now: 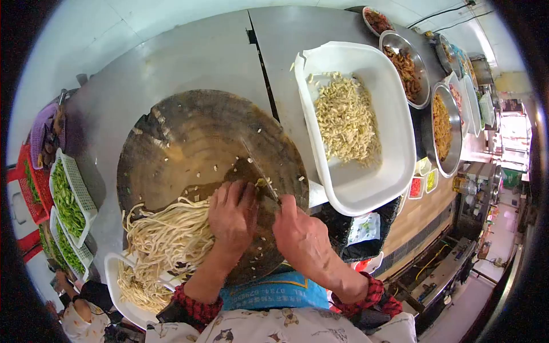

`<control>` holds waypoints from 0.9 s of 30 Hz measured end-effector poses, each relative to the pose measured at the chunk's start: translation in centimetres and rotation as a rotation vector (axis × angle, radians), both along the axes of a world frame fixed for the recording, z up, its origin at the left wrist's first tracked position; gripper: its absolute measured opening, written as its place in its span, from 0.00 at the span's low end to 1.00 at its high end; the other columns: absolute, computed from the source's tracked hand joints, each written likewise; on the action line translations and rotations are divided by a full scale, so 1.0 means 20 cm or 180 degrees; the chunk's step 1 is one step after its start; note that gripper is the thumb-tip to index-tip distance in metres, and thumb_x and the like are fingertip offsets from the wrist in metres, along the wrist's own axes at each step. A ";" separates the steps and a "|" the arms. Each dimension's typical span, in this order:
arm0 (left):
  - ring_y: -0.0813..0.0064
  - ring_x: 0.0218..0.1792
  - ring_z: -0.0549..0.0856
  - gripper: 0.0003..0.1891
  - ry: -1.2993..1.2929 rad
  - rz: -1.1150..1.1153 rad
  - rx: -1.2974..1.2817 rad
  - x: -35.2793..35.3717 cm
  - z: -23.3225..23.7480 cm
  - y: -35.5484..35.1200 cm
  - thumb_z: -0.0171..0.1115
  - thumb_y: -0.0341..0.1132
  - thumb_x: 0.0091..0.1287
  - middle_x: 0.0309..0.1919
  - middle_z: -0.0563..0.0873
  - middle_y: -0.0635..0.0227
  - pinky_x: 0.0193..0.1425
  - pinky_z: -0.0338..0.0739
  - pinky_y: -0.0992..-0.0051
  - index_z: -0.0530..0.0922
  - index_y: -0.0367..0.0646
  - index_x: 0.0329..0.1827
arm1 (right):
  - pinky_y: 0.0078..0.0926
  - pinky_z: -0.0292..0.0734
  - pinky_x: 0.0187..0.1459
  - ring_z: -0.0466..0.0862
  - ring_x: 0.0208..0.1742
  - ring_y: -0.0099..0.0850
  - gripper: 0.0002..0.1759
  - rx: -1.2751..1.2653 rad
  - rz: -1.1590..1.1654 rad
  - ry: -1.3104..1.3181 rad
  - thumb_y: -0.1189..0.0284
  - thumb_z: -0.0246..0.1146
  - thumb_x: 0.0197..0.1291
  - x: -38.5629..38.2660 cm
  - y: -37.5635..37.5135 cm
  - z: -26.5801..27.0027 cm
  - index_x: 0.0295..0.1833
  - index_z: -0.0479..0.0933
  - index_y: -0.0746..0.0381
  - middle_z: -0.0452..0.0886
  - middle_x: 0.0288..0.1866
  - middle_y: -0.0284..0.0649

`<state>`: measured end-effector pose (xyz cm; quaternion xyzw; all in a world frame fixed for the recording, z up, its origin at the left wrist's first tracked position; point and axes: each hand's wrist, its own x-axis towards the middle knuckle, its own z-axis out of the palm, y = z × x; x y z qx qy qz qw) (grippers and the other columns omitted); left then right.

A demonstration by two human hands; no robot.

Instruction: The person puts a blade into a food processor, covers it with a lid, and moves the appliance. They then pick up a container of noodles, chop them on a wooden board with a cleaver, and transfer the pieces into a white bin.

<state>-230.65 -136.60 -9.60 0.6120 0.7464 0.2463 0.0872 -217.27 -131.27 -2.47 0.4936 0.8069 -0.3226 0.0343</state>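
Note:
A thick round wooden chopping block [177, 154] lies in front of me. On its near left side is a heap of long, pale, noodle-like strips [171, 228]. My left hand [233, 214] presses down at the right end of the heap, fingers curled together over the strips. Gripped in my right hand [303, 231] is a knife [260, 171], its blade seen almost edge-on just right of the left fingers. Small cut bits are scattered over the block. Part of the heap hangs over a white container [117, 286] at the near left.
A white tub [394, 108] with short chopped pale pieces [346, 117] stands right of the block. Metal bowls of food [405, 68] line the far right. Baskets of green vegetables [68, 197] stand at left. Another person [83, 311] is at the lower left.

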 end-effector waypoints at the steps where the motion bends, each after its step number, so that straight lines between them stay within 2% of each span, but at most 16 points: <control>1: 0.56 0.48 0.78 0.17 0.0027 -0.0006 -0.0011 0.00 0.01 0.01 0.64 0.34 0.52 0.43 0.80 0.59 0.49 0.72 0.61 0.80 0.39 0.46 | 0.46 0.76 0.23 0.81 0.23 0.52 0.13 0.0060 0.0079 -0.0037 0.73 0.57 0.60 -0.01 0.00 -0.02 0.46 0.63 0.66 0.80 0.24 0.53; 5: 0.57 0.48 0.78 0.15 0.0019 0.0149 0.0119 0.00 -0.01 0.00 0.65 0.33 0.52 0.43 0.80 0.59 0.49 0.72 0.61 0.80 0.39 0.43 | 0.47 0.75 0.21 0.80 0.22 0.52 0.13 -0.0086 0.0291 -0.0369 0.74 0.57 0.58 -0.15 0.08 -0.04 0.44 0.61 0.65 0.78 0.20 0.52; 9: 0.58 0.48 0.78 0.15 0.0018 0.0202 -0.0047 0.01 -0.01 0.02 0.66 0.31 0.50 0.41 0.79 0.61 0.49 0.72 0.61 0.79 0.40 0.42 | 0.46 0.75 0.19 0.80 0.20 0.51 0.12 0.0010 0.0140 -0.0145 0.75 0.56 0.59 -0.06 0.13 -0.03 0.42 0.60 0.67 0.76 0.16 0.48; 14: 0.59 0.46 0.78 0.14 -0.0084 0.0147 -0.0051 -0.01 0.03 0.03 0.66 0.31 0.49 0.39 0.79 0.62 0.48 0.72 0.63 0.79 0.39 0.40 | 0.46 0.76 0.20 0.81 0.21 0.50 0.11 0.0258 0.0404 -0.0049 0.75 0.55 0.58 -0.03 0.03 0.04 0.42 0.61 0.67 0.77 0.17 0.49; 17: 0.59 0.47 0.77 0.15 -0.0031 0.0146 -0.0134 -0.01 0.00 0.02 0.66 0.32 0.49 0.40 0.79 0.62 0.49 0.72 0.63 0.79 0.39 0.40 | 0.48 0.76 0.22 0.82 0.23 0.51 0.07 -0.0069 0.0603 -0.0369 0.75 0.50 0.60 -0.14 0.06 -0.03 0.41 0.61 0.66 0.78 0.20 0.52; 22: 0.58 0.49 0.76 0.18 -0.0053 0.0128 -0.0159 0.00 -0.06 0.01 0.66 0.34 0.48 0.45 0.78 0.61 0.51 0.71 0.62 0.79 0.40 0.44 | 0.48 0.75 0.21 0.80 0.21 0.51 0.09 0.0082 0.0472 -0.0051 0.76 0.53 0.59 -0.09 0.14 -0.01 0.41 0.61 0.67 0.77 0.19 0.51; 24: 0.58 0.49 0.76 0.18 -0.0102 0.0120 -0.0246 -0.01 0.00 0.02 0.66 0.34 0.48 0.45 0.78 0.61 0.51 0.71 0.62 0.79 0.40 0.43 | 0.46 0.74 0.19 0.80 0.20 0.49 0.09 0.0026 0.0518 -0.0268 0.77 0.54 0.58 -0.05 0.09 0.07 0.40 0.61 0.67 0.77 0.20 0.51; 27: 0.57 0.49 0.76 0.18 -0.0113 0.0070 -0.0286 -0.02 -0.02 0.01 0.67 0.35 0.49 0.45 0.79 0.60 0.51 0.71 0.61 0.79 0.41 0.43 | 0.45 0.75 0.19 0.82 0.21 0.47 0.10 -0.0015 0.0735 -0.0429 0.76 0.55 0.58 -0.08 0.03 0.02 0.40 0.62 0.67 0.78 0.21 0.51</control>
